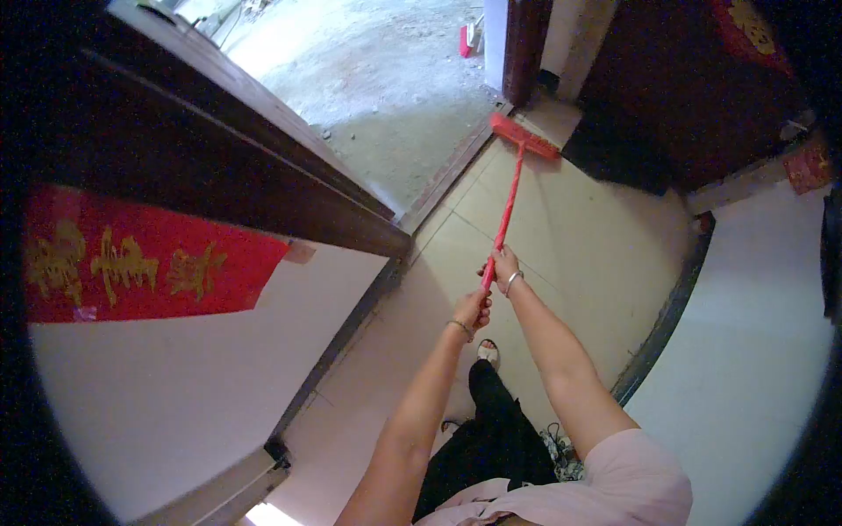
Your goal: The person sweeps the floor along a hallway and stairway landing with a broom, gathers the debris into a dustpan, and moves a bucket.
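A red broom [510, 200] reaches away from me over the tiled floor, its wide head [526, 138] down by the door sill. My left hand [472, 309] is wrapped round the near end of the handle. A little farther up, my right hand [502, 266] also grips the handle. Bracelets circle both wrists. The bristles are mostly hidden under the broom head, which looks slightly blurred.
An open doorway with a raised sill [447, 180] leads to rough ground [386, 88], where a red-and-white object [467, 40] stands. A dark mat [614, 149] lies right of the broom head. White walls with dark skirting [671, 307] flank the floor. A red banner [149, 254] hangs at left.
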The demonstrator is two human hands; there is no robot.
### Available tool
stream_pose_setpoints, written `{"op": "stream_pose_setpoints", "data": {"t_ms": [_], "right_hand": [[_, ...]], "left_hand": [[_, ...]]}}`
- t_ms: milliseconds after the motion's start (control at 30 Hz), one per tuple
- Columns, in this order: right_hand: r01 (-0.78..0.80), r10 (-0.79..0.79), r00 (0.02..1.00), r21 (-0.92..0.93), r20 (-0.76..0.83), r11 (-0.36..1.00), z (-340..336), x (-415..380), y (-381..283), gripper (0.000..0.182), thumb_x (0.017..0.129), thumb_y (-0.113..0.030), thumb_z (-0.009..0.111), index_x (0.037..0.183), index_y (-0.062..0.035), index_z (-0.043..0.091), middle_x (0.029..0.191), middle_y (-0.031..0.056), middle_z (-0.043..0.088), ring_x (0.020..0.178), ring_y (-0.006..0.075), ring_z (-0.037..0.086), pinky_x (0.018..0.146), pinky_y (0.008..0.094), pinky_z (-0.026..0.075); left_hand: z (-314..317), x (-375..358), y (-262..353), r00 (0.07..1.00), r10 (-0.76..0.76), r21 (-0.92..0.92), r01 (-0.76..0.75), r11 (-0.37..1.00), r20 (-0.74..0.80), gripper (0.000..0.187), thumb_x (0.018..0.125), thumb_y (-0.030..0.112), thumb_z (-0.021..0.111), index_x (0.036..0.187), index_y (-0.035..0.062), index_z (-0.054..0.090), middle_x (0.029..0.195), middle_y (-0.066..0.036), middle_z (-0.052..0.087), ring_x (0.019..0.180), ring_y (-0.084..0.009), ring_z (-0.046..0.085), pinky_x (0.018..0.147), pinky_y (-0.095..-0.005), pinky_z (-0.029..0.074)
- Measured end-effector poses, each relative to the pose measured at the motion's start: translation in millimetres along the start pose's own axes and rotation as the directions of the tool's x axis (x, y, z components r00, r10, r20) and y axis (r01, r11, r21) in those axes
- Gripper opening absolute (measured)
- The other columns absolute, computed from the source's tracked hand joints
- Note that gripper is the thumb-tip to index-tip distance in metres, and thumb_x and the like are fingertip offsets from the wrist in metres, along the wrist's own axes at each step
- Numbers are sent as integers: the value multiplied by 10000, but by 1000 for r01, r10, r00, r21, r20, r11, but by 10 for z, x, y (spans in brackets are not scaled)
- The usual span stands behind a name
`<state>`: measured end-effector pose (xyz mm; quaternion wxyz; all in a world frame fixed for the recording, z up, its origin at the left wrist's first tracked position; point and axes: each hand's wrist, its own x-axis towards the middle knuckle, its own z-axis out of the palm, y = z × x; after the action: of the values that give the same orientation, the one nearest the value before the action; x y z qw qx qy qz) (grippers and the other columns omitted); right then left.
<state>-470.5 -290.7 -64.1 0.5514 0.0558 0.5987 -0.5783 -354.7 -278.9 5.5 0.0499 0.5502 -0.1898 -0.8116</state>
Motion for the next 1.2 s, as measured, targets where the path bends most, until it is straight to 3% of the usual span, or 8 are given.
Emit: {"op": "stream_pose_setpoints", "data": {"t_ms": [233,467,567,667,867,1067,1133,1200], "right_hand": [[-277,306,950,-283,61,918,-434,131,-116,281,773,-58,380,1025,-131,281,722,106,419,496,227,470,422,425,477],[-408,444,894,-297,60,863,-610,-292,-133,346,768,-60,399,1065,-146,245,759,128,419,534,251,478,461,466,475],[-638,655,745,-151,128,755,-827,-505,172,326,773,-75,408,1055,-132,255,769,135,425,552,271,486,492,490,475],[-756,749,609,-97,262,648,-796,-1052,1028,308,778,-91,416,1045,-118,266,778,142,432,570,290,495,524,514,474],[-576,657,712,-329,248,748,-402,-2492,1903,336,715,26,449,977,-115,293,711,110,436,584,255,521,497,455,492],[-76,129,984,-362,124,929,-756,-1540,1959,118,753,-37,386,864,-68,413,594,62,442,475,189,476,399,325,435],[-62,50,975,51,215,997,-1169,-494,2242,59,763,-56,403,802,-56,448,602,62,461,432,172,445,398,292,403],[-13,19,989,-41,147,999,-1127,-216,1660,62,775,-118,413,783,-60,433,582,58,448,416,167,429,392,291,390]], "left_hand": [[561,-236,-353,999,-48,-548,49,835,17,210,829,263,431,877,59,444,571,27,390,385,-33,283,317,-159,226],[1006,-1026,-440,988,-94,-596,0,803,-126,206,812,244,463,856,43,465,568,3,415,375,-45,302,317,-164,236],[1109,-1454,-529,955,-249,-712,60,700,-164,208,801,222,480,874,28,474,575,-1,429,374,-45,312,317,-164,234],[637,-2056,-1102,962,-105,-607,-72,792,-251,248,798,248,485,896,21,484,573,4,425,371,-39,311,320,-158,239],[-475,-2738,-2584,922,-5,-280,-113,953,-387,279,803,286,474,903,26,487,562,20,400,381,-31,318,317,-160,243],[-343,-1739,-2474,934,162,6,-168,986,-319,229,804,286,470,822,58,477,534,27,382,382,-39,315,322,-164,232],[-245,-1329,-2308,949,250,33,-248,968,-190,207,801,288,472,765,84,459,533,33,380,380,-40,311,322,-170,230],[-198,-690,-2219,937,318,72,-311,948,-145,193,804,281,461,735,102,447,528,38,378,373,-38,309,319,-183,234]]}}
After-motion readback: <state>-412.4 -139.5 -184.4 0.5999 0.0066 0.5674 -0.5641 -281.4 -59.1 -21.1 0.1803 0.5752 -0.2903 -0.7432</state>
